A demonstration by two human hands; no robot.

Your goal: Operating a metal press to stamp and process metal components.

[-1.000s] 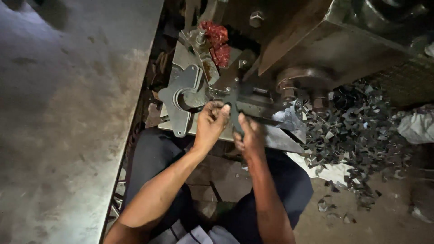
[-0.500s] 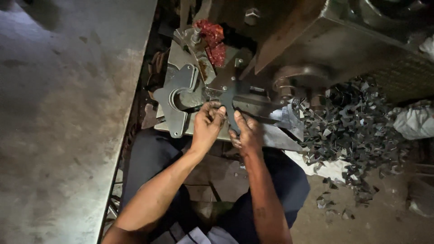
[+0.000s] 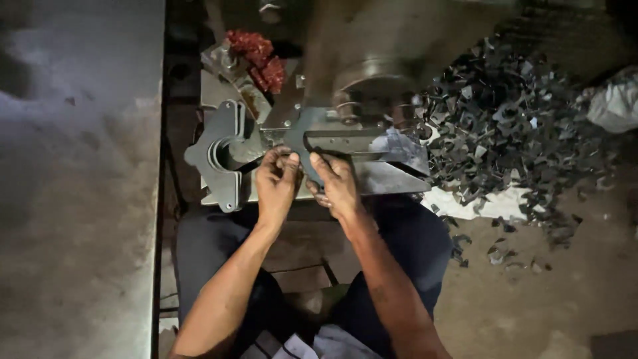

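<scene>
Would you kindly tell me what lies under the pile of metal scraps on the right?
A pale sheet shows under the near edge of the scrap pile, on the dirt floor. How far it extends beneath is covered by scraps.

Not legible from my feed: machine body, cut off at top edge; metal piece, partly covered by my fingers; scrap pile, pieces too small to distinguish.

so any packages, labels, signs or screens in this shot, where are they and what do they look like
No labels, signs or screens show.
White bag or sack: far right edge, crumpled, beside the scrap pile.
White sheet: on the floor under the near edge of the scrap, flat and pale.
Both hands, left hand and right hand, are on a dark flat metal part at the machine.
</scene>
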